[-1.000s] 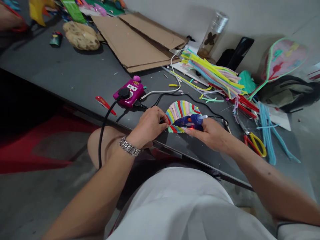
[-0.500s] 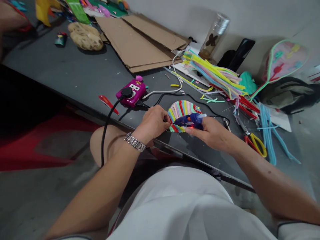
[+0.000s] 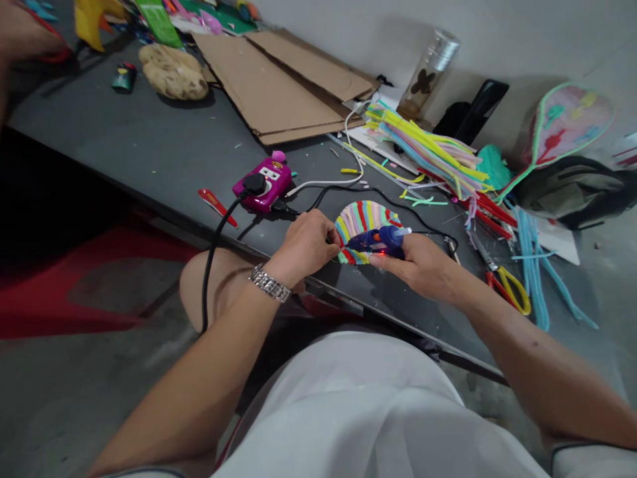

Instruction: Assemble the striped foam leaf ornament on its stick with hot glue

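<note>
head | right hand (image 3: 421, 265) grips glue gun (image 3: 375, 240), long axis crosswise, nozzle left | left hand (image 3: 303, 245) pinches striped disc (image 3: 363, 216)

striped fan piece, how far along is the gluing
Done: coloured strips cover the visible top of the striped fan piece. In hand: the right hand holds the glue gun, nozzle at its near edge, where the left hand pinches. Left: that edge is hidden by the hands; a pipe cleaner bundle lies behind.

Cords (image 3: 348, 188) ahead; tabletop (image 3: 149, 146) open leftward
</note>
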Available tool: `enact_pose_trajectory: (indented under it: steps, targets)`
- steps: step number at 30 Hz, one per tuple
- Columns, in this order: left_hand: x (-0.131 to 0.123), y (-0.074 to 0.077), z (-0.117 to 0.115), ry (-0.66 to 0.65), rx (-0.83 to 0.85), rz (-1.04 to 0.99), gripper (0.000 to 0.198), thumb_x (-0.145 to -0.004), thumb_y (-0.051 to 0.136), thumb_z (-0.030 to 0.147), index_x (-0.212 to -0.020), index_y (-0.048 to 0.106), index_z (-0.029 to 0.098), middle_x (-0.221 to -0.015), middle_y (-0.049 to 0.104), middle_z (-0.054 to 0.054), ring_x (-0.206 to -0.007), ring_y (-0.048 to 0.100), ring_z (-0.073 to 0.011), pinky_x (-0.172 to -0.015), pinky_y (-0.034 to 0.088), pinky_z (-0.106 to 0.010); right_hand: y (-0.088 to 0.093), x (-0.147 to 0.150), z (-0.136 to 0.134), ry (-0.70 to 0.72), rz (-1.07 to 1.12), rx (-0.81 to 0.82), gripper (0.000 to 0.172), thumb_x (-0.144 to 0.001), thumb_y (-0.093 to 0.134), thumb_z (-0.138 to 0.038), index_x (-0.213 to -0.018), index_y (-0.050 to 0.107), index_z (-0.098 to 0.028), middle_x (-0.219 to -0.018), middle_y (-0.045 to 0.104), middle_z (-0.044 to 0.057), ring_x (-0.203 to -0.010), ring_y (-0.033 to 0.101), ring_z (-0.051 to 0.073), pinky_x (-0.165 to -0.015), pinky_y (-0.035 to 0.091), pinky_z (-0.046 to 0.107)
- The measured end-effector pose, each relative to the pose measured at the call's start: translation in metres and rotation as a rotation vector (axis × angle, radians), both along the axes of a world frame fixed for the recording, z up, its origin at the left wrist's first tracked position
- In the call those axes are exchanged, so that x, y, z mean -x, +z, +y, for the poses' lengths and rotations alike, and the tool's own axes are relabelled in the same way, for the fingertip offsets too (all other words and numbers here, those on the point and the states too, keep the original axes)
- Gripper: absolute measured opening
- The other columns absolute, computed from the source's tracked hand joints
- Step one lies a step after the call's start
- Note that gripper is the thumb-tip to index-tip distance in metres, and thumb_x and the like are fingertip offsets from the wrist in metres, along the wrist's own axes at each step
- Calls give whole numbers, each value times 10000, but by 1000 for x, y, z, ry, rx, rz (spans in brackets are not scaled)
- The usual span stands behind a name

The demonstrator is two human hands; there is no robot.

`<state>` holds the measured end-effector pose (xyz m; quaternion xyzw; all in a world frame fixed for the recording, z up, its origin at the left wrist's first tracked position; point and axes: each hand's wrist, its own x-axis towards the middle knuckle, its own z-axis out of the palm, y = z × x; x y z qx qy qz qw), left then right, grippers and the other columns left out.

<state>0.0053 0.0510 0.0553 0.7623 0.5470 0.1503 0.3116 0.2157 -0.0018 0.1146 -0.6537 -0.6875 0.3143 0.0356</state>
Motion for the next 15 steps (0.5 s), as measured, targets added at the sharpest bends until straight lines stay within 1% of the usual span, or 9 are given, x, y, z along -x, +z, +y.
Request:
enact_pose_trajectory:
  steps: [4,7,11,15]
  targets:
    - [0,1,0,-5,4,-1,125,-764,715,94,-686,762,179,-815,744,-41,-817,655,-195,-736,475,-301,0,2,1,-3,8,5,416,-860,622,-589,-703,494,-226,-637,449,-21,-608,358,136,-595,239,305]
    - [0,0,-1,2,3,-3,118,-757,720,95,-693,764,183,-833,747,-43,-841,661,-202,-755,482,-306,0,1,1,7,9,4,411,-866,609,-595,-721,506,-225,-658,460,-16,-627,362,142,-605,247,306]
    - [0,-2,-1,7,-8,-2,123,-761,714,98,-703,773,188,-850,749,-48,-867,661,-213,-790,497,-317,1,0,-2,7,-31,9,446,-873,597,-616,-689,469,-230,-638,422,-21,-619,349,142,-603,236,306]
    - [0,-3,-1,-5,-14,5,115,-765,716,108,-718,784,187,-859,745,-50,-860,657,-208,-794,505,-316,4,0,-4,29,-55,2,431,-884,597,-588,-687,457,-231,-635,395,-25,-623,335,141,-609,231,303]
